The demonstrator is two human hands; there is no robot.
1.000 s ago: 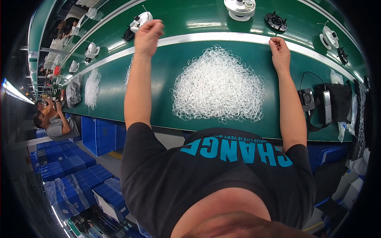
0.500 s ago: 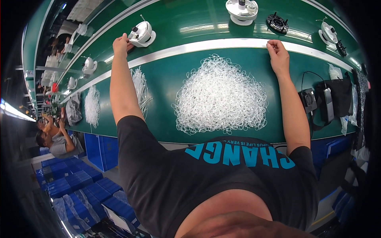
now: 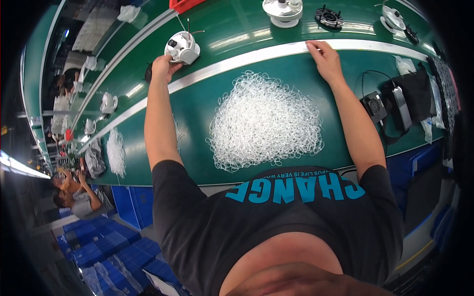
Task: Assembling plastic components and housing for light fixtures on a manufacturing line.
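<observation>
Where the white round device point(image 3: 182, 48) sits on the green conveyor belt point(image 3: 237, 24) beyond the silver rail point(image 3: 247, 58), the left hand point(image 3: 163, 66) closes its fingers on the device's near edge. The right hand point(image 3: 323, 56) lies flat, fingers together, on the rail. A heap of clear plastic loops point(image 3: 264, 123) lies between the arms on the green table point(image 3: 197, 108).

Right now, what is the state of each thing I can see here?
Left hand: gripping the white round device.
Right hand: flat on the metal strip, holding nothing.
White loops: loose heap on the green table.
Black round part: lying untouched.
</observation>
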